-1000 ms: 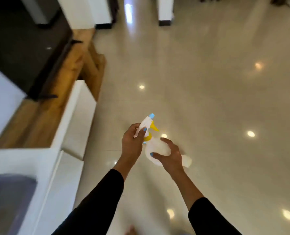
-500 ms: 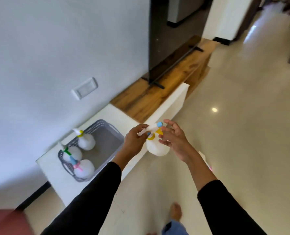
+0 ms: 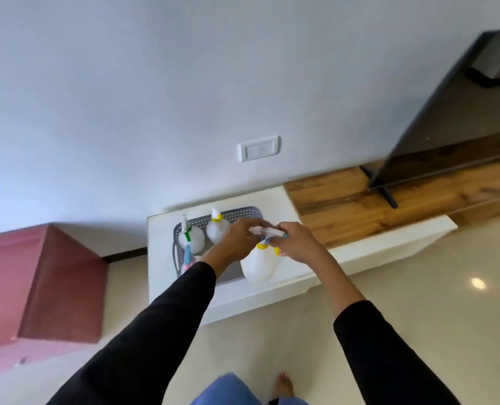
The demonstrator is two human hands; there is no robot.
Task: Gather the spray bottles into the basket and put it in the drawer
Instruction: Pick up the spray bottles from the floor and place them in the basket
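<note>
Both hands grip one white spray bottle (image 3: 259, 266) by its trigger head, above the near right corner of the grey basket (image 3: 243, 214). The left hand (image 3: 238, 239) and right hand (image 3: 297, 242) are pressed together around the nozzle. The basket sits on the white counter (image 3: 275, 200) against the wall. Three bottles stand inside it: green-collared (image 3: 191, 238), yellow-collared (image 3: 217, 228), and one that appears pink-collared (image 3: 188, 260), partly hidden by the left sleeve.

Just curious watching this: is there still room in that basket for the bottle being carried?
The basket's left end is crowded: three bottles sit along it. Its right part, beneath the hands and the held bottle, looks bare. The white cabinet top behind the basket is also free.
</note>
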